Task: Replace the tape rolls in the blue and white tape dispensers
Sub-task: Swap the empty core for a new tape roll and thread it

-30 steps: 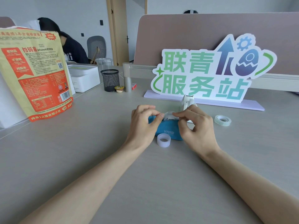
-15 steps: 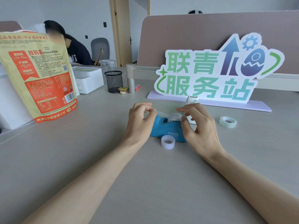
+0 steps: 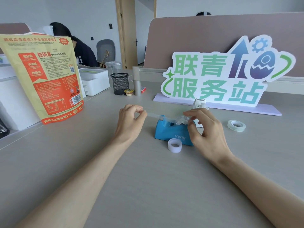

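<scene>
Tape end drawn out: blue plastic tape dispenser (image 3: 171, 130) nearly reloaded, we judge.
Our left hand (image 3: 130, 122) has moved leftward, its grip pinching the clear tape strip (image 3: 153, 114) taut over the cutter; our right hand (image 3: 205, 129) holds the clear tape roll (image 3: 181, 120) seated in the dispenser on the grey counter (image 3: 156, 186).

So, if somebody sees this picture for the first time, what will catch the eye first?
Probably the big green-lettered sign standing at the back right, and the tall orange and yellow bag at the left. In the centre, the left hand pinches a tape strip stretched from the blue dispenser, while the right hand holds its roll.
</scene>
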The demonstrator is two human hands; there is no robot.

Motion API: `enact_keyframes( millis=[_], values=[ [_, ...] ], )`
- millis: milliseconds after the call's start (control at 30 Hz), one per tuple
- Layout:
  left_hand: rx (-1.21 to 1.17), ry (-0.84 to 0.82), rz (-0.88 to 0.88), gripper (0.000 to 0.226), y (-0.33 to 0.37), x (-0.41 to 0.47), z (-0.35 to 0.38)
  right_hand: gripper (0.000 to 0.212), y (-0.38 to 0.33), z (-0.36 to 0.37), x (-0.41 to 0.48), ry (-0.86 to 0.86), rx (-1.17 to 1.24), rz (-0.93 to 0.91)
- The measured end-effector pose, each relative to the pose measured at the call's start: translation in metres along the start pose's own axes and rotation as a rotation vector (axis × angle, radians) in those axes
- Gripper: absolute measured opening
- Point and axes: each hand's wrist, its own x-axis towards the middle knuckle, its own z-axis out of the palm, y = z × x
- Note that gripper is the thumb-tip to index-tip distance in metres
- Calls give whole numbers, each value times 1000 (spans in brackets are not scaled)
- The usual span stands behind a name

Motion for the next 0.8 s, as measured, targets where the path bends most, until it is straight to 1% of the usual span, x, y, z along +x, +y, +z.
enact_keyframes(
  millis=[133,333,433,567,667,800],
  values=[
    [25,6,-7,13,0,0,-1,27,0,0,-1,-5,1,5],
    [101,-35,-56,23,1,-3,-2,28,0,-1,-1,-15,11,11],
    [126,-53,-59,23,0,-3,-3,28,0,-1,-1,-15,8,13],
    [176,-145,-77,21,0,-5,-3,28,0,0,0,-15,7,21],
    [188,-228,-88,14,-1,-8,-1,28,0,0,0,-15,4,20],
    [191,-280,-69,10,0,-10,1,28,-1,0,0,-18,0,25]
  ],
)
